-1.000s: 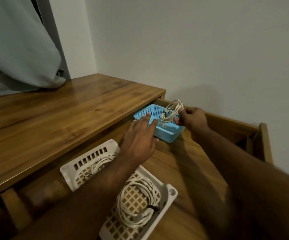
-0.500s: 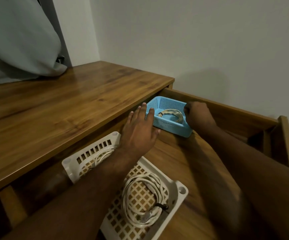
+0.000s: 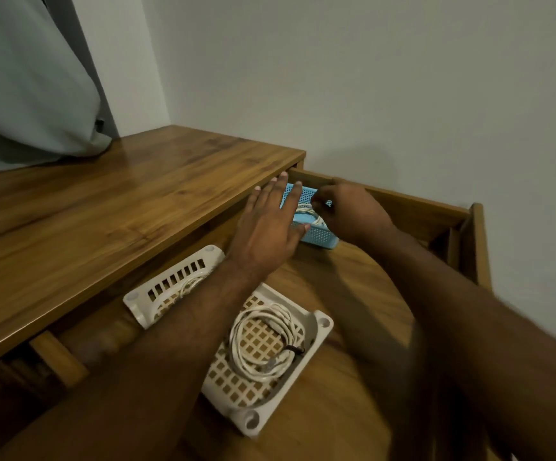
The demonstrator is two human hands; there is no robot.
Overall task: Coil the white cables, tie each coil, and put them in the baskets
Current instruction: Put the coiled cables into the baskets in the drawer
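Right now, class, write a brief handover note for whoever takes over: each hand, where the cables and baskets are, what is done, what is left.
Left hand: open, flat against the blue basket.
Right hand: fingers curled at that basket's rim; grip unclear.
Small coil: inside the blue basket.
Tied coil: inside the white basket.
Both baskets sit in the open drawer.
Left: free both hands; no loose cable in view.

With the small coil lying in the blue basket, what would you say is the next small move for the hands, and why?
Probably lift the right hand away from the blue basket. The small coil already lies inside it, and the left hand steadies the basket's near side with straight fingers. Whether the right hand's curled fingers are pinching the cable or holding nothing cannot be told, so it should let go first if needed.
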